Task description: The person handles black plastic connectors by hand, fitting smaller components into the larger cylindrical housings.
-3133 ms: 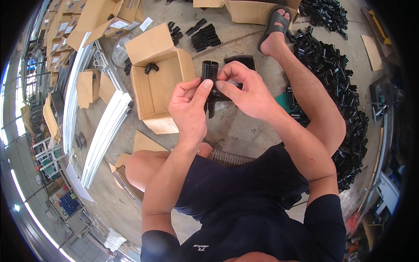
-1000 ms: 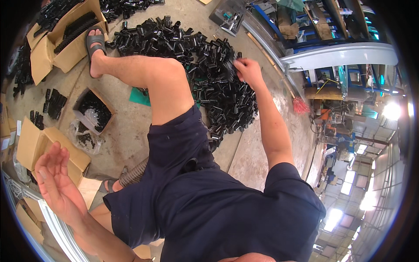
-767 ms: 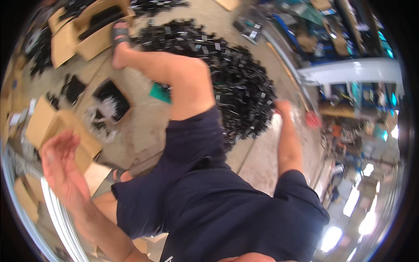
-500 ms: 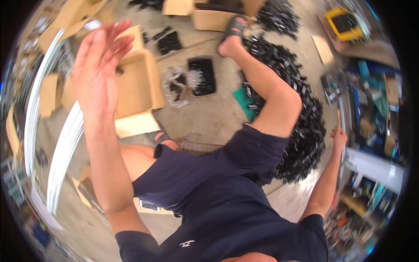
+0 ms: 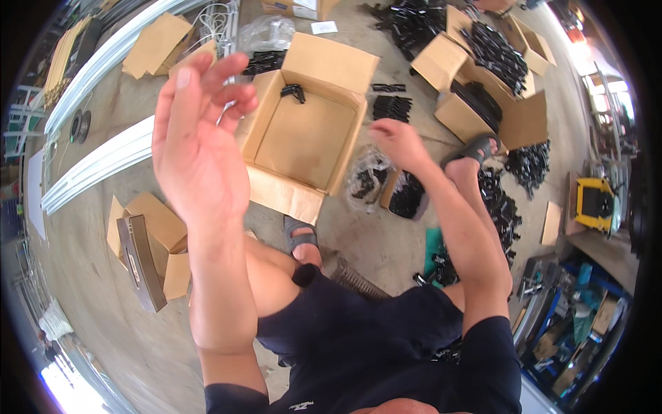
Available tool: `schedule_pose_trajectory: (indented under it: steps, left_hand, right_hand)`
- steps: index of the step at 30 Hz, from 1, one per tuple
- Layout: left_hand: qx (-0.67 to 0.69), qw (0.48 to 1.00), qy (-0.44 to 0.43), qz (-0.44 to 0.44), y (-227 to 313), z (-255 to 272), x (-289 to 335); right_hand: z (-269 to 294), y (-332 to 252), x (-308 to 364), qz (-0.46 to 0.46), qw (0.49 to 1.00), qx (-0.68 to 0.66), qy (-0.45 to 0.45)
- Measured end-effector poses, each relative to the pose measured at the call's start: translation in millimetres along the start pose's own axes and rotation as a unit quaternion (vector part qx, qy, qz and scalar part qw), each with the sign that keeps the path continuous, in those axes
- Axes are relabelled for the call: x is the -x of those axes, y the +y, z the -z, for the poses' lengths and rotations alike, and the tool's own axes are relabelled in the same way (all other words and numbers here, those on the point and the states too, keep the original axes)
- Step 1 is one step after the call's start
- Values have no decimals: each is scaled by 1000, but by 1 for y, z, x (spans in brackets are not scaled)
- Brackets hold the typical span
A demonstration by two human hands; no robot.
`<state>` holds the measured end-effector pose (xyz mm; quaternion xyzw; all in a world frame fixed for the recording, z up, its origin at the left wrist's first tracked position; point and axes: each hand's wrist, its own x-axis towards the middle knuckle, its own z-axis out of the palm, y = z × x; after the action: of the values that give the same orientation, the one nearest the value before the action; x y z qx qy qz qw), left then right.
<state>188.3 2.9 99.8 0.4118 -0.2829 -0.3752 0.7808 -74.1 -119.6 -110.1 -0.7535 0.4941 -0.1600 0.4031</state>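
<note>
My left hand is raised, palm showing and fingers spread and slightly bent, with nothing in it. It hangs in front of the left side of a large open cardboard box. A small black part lies inside at the far end of that box. To the box's right, my right hand is above the floor with its fingers curled closed. Whatever they may hold is hidden. Nearest to it are a row of black pieces, a clear plastic bag with dark pieces and a small box of black parts.
A heap of black parts spreads beside my right leg. Behind my sandaled foot stand open cartons. Long white profiles lie at the left, near a smaller open carton. A yellow machine stands at the right.
My right hand has come from the far right workbench to beside the large box. The view has turned left, bringing that box to the middle. My left hand stays raised and open.
</note>
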Motion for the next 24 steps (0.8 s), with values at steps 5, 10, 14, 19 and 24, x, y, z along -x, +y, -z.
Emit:
schedule_pose_trajectory:
  steps: [5, 10, 14, 19, 24]
  left_hand:
    - [28, 999, 39, 7, 1, 12, 6]
    - [46, 998, 39, -6, 23, 17, 16]
    - [74, 992, 94, 44, 19, 12, 12]
    - [39, 996, 55, 67, 9, -6, 21]
    - [-35, 996, 2, 86, 9, -16, 41]
  right_hand:
    - [-135, 26, -134, -26, 995, 58, -77]
    - [-219, 23, -213, -14, 996, 89, 12]
    - [-247, 42, -239, -32, 996, 87, -8]
    - [-236, 57, -203, -43, 997, 39, 58]
    - [-179, 60, -107, -97, 983, -148, 40]
